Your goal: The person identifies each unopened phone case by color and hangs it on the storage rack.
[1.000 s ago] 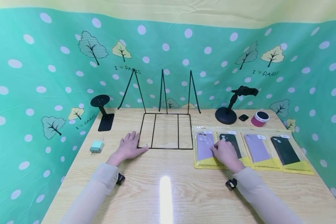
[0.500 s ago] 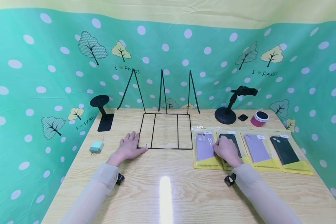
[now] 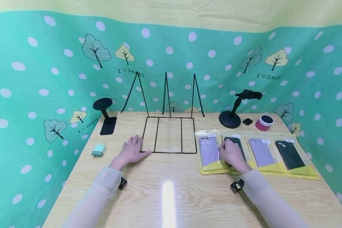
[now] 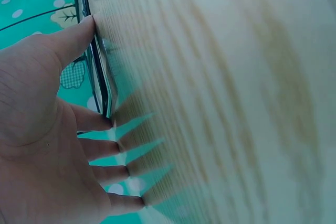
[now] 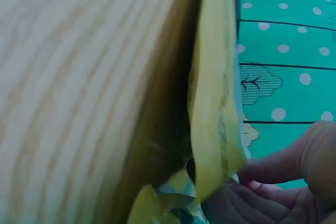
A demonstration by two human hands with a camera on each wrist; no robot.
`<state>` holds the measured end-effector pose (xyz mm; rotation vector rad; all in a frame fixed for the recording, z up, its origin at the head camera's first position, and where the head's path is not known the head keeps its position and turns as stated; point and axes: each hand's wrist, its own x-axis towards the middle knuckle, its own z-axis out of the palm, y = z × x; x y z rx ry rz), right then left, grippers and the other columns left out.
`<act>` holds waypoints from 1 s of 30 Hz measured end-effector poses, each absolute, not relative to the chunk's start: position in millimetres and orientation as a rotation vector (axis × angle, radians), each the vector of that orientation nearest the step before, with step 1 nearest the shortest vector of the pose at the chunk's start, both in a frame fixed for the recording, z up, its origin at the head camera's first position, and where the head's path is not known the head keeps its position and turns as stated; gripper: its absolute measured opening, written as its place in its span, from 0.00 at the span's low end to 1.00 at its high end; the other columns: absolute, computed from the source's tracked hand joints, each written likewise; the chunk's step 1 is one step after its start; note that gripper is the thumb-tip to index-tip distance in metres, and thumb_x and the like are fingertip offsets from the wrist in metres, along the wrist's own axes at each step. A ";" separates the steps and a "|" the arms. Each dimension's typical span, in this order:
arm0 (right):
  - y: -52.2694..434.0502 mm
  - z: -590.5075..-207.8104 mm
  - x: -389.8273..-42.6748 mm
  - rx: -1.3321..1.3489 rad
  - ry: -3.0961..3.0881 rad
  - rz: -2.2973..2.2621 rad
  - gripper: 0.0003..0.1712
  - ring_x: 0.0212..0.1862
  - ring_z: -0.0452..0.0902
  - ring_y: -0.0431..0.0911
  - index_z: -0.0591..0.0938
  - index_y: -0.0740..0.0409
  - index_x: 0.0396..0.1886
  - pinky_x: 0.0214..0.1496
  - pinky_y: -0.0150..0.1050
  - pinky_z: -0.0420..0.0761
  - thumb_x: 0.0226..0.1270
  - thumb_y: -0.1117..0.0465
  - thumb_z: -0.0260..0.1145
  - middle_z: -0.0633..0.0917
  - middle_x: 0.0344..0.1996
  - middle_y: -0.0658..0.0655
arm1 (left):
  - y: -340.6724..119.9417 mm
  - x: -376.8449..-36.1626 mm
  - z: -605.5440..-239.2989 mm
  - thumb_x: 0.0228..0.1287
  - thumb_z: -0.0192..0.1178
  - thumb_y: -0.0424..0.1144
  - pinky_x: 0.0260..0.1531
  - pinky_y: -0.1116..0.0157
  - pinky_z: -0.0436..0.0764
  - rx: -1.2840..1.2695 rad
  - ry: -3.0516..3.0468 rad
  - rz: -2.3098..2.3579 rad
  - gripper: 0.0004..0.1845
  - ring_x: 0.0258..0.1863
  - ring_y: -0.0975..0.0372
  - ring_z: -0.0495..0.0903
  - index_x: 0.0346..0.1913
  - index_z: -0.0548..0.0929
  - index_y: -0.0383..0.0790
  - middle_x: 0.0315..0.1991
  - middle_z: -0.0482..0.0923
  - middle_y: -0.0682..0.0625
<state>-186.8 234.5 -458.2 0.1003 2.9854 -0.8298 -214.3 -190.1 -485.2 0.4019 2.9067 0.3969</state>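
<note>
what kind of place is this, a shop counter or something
Probably a staged phone-accessory display table, not a real shop: packaged phone cases lie in a row, a phone holder and wire rack stand behind, against a hung backdrop cloth.

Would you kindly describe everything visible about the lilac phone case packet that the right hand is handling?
The lilac phone case packet is a clear plastic sleeve with a yellow lower band and a small white label at its top, holding a pale purple case with a camera cutout. It is leftmost of four packets in a row on the wooden table, beside the black wire rack. The right hand pinches its right edge, and the right wrist view shows that edge raised off the wood.
</note>
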 end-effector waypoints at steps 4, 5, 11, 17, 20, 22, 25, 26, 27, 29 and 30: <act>238.2 -455.6 -183.8 -0.006 3.060 -0.908 0.09 0.21 0.71 0.45 0.82 0.61 0.29 0.22 0.39 0.71 0.67 0.63 0.59 0.80 0.22 0.54 | -189.9 -213.4 -484.0 0.64 0.53 0.64 0.58 0.33 0.48 0.404 2.912 0.398 0.50 0.69 0.36 0.44 0.72 0.53 0.25 0.72 0.45 0.29; 238.8 -454.9 -182.8 -0.038 3.082 -0.928 0.08 0.21 0.71 0.44 0.82 0.61 0.29 0.23 0.39 0.72 0.67 0.63 0.60 0.80 0.22 0.53 | -189.8 -213.1 -483.8 0.64 0.53 0.64 0.59 0.33 0.48 0.401 2.912 0.400 0.50 0.69 0.37 0.44 0.72 0.53 0.26 0.72 0.45 0.30; 240.8 -448.7 -173.5 -0.135 3.136 -1.047 0.07 0.21 0.71 0.43 0.83 0.62 0.31 0.24 0.39 0.72 0.67 0.63 0.62 0.80 0.22 0.52 | -190.3 -213.2 -484.8 0.64 0.53 0.63 0.59 0.33 0.47 0.401 2.907 0.408 0.50 0.69 0.37 0.44 0.72 0.53 0.26 0.72 0.45 0.30; 237.8 -439.7 -165.3 -0.212 3.187 -1.125 0.06 0.24 0.73 0.43 0.83 0.60 0.32 0.26 0.38 0.73 0.67 0.63 0.64 0.81 0.22 0.50 | -190.5 -212.9 -485.1 0.64 0.53 0.64 0.59 0.34 0.47 0.399 2.902 0.411 0.50 0.69 0.37 0.43 0.72 0.53 0.26 0.72 0.45 0.30; 234.9 -435.8 -161.9 -0.255 3.196 -1.164 0.05 0.25 0.74 0.43 0.83 0.60 0.33 0.27 0.38 0.74 0.67 0.63 0.64 0.82 0.24 0.51 | -190.4 -212.1 -484.2 0.64 0.53 0.64 0.59 0.33 0.47 0.398 2.902 0.411 0.50 0.69 0.37 0.43 0.72 0.53 0.26 0.72 0.45 0.30; 232.7 -432.8 -159.7 -0.284 3.192 -1.203 0.05 0.26 0.76 0.43 0.83 0.59 0.33 0.28 0.38 0.76 0.67 0.63 0.64 0.83 0.25 0.51 | -190.7 -211.8 -484.0 0.64 0.53 0.64 0.59 0.33 0.47 0.398 2.903 0.409 0.50 0.69 0.37 0.43 0.72 0.52 0.26 0.72 0.45 0.30; 228.9 -427.6 -156.8 -0.330 3.175 -1.257 0.04 0.28 0.77 0.42 0.83 0.58 0.34 0.31 0.37 0.78 0.67 0.63 0.64 0.84 0.27 0.51 | -191.0 -212.3 -483.8 0.64 0.53 0.64 0.59 0.33 0.47 0.401 2.904 0.407 0.50 0.69 0.37 0.43 0.72 0.52 0.25 0.72 0.45 0.30; 227.6 -426.2 -156.2 -0.351 3.169 -1.276 0.04 0.29 0.77 0.42 0.83 0.58 0.34 0.31 0.37 0.78 0.67 0.63 0.64 0.84 0.28 0.51 | -191.0 -212.7 -483.8 0.64 0.53 0.64 0.59 0.33 0.47 0.402 2.904 0.407 0.50 0.69 0.37 0.43 0.72 0.52 0.25 0.72 0.45 0.30; 226.2 -424.8 -155.5 -0.371 3.160 -1.298 0.04 0.29 0.77 0.41 0.83 0.58 0.34 0.31 0.36 0.78 0.68 0.63 0.64 0.84 0.28 0.51 | -191.0 -213.0 -483.9 0.64 0.53 0.64 0.59 0.33 0.47 0.402 2.901 0.408 0.50 0.69 0.37 0.43 0.72 0.52 0.25 0.72 0.45 0.30; 223.3 -422.9 -154.3 -0.420 3.146 -1.340 0.03 0.29 0.78 0.41 0.83 0.57 0.34 0.31 0.35 0.78 0.67 0.63 0.64 0.84 0.29 0.50 | -190.6 -213.2 -483.3 0.64 0.53 0.63 0.58 0.33 0.47 0.404 2.897 0.411 0.50 0.69 0.36 0.43 0.72 0.52 0.25 0.72 0.45 0.29; 221.6 -422.0 -153.6 -0.445 3.140 -1.361 0.03 0.29 0.78 0.41 0.83 0.57 0.34 0.31 0.34 0.78 0.67 0.64 0.64 0.84 0.29 0.50 | -190.5 -213.4 -483.3 0.64 0.53 0.64 0.59 0.33 0.47 0.401 2.893 0.408 0.50 0.69 0.36 0.43 0.72 0.52 0.25 0.72 0.44 0.30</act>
